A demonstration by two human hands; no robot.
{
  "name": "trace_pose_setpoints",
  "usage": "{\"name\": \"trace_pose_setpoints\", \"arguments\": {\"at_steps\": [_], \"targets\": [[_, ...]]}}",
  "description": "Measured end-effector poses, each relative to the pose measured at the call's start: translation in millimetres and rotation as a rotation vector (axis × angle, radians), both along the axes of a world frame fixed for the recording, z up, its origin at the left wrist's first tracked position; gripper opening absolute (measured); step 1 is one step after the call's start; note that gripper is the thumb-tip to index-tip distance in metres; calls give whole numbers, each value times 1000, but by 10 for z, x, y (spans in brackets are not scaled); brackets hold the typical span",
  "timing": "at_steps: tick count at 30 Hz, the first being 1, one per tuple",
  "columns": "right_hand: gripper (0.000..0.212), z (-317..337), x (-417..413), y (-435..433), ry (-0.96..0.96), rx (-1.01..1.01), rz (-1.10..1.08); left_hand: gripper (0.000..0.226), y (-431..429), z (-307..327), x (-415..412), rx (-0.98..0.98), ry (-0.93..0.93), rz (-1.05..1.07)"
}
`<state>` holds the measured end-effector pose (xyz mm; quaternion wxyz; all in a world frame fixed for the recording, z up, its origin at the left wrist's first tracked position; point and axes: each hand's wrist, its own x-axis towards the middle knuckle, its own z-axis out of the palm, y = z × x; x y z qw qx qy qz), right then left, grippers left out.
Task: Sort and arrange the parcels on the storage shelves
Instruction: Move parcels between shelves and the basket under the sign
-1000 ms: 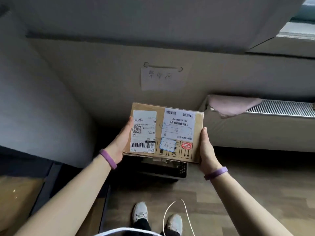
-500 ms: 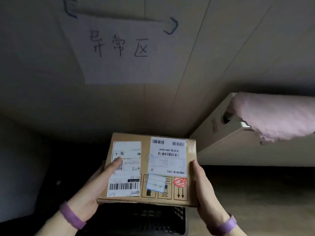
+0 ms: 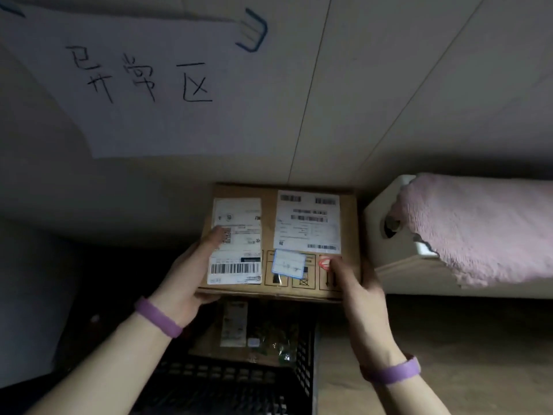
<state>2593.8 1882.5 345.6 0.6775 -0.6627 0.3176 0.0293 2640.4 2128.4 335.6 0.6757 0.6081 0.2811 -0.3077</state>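
A brown cardboard parcel (image 3: 269, 205) with two white shipping labels, a blue-edged sticker and a red mark is held flat over a black plastic crate (image 3: 303, 366). My left hand (image 3: 191, 271) grips its left front corner, thumb lying on the left label and fingers underneath. My right hand (image 3: 356, 280) holds the right front corner, thumb on top by the red mark. Both wrists wear purple bands. Inside the crate lies another brown parcel (image 3: 236, 327) with a white label, partly hidden under the held one.
A handwritten paper sign (image 3: 143, 82) hangs on the wall above the crate. A white radiator (image 3: 389, 265) with a pink cloth (image 3: 478, 229) draped on it stands to the right. Wooden floor (image 3: 449, 354) stretches to the right of the crate.
The view has moved closer to the wall and crate. The parcel has gone forward and lower over the crate. My right thumb has come onto the parcel's top.
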Motion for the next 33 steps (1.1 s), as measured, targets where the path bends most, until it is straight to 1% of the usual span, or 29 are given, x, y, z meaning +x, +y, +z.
{"name": "trace_pose_setpoints", "arguments": {"at_steps": [2, 5, 6, 7, 8, 9, 10, 11, 13, 14, 16, 18, 19, 21, 23, 27, 30, 32, 33], "targets": [[37, -47, -22, 28, 11, -38, -35, 60, -143, -3, 31, 43, -24, 39], [26, -114, -164, 104, 5, -36, -167, 55, -208, -85, 38, 76, -13, 114], [27, -137, -249, 134, 38, -44, -231, 53, -210, -112, 37, 90, -14, 135], [37, -155, -322, 172, 94, -34, -277, 52, -228, -113, 41, 104, -24, 158], [50, -179, -378, 207, 156, 34, -313, 52, -248, -118, 45, 113, -24, 168], [56, -223, -413, 226, 192, 151, -342, 53, -266, -121, 47, 119, -22, 172], [55, -240, -421, 245, 208, 282, -362, 54, -275, -126, 49, 120, -21, 175], [46, -227, -408, 257, 182, 369, -365, 56, -283, -114, 49, 109, -20, 178], [31, -167, -337, 284, 128, 490, -401, 58, -280, -85, 50, 64, -6, 183], [32, -155, -311, 296, 106, 519, -432, 56, -270, -84, 37, 22, -10, 185], [43, -100, -297, 313, 82, 598, -487, 50, -263, -65, -18, -58, -8, 225], [47, -74, -312, 299, 82, 709, -508, 48, -263, -58, -116, -107, 1, 299], [49, -63, -317, 299, 103, 757, -502, 46, -267, -44, -175, -111, 3, 322], [61, -41, -318, 318, 166, 842, -462, 40, -282, -15, -292, -115, 8, 345], [73, -32, -292, 354, 170, 920, -450, 42, -301, -6, -368, -168, 14, 355], [78, -76, -234, 393, 156, 951, -475, 53, -331, -51, -382, -268, -35, 420], [81, -59, -274, 366, 174, 990, -460, 47, -315, -37, -387, -282, -1, 383], [87, -17, -336, 416, 239, 923, -386, 46, -289, 4, -423, -244, 35, 357], [89, 13, -374, 477, 285, 870, -326, 52, -275, 31, -453, -217, 49, 363]]}}
